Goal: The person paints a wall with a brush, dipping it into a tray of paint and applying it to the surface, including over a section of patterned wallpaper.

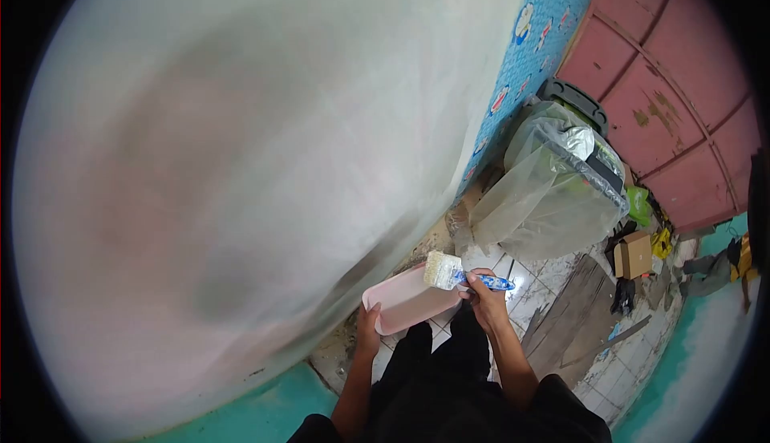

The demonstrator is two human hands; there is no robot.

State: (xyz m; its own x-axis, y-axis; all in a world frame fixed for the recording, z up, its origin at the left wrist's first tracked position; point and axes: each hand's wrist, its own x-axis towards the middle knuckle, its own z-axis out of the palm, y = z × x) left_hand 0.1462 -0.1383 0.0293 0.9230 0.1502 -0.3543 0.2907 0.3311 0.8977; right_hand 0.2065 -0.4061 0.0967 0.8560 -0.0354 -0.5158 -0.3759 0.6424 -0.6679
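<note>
My left hand point(368, 329) grips the left end of a shallow pinkish-white tray point(405, 299), thumb over its rim. In my right hand point(484, 302) is a paintbrush point(449, 271), its blue-and-white handle pinched between thumb and fingers. The bristles are coated whitish and point left, overlapping the tray's far right corner in this view. Just beyond the tray rises a large wall point(321, 138) with uneven whitish paint over darker patches.
Ahead to the right stands a bin draped in a clear plastic bag point(533, 202), beside blue patterned wallpaper point(513, 74) and a pink door point(666, 98). A cardboard box point(633, 255) and wooden boards point(573, 311) lie on the tiled floor.
</note>
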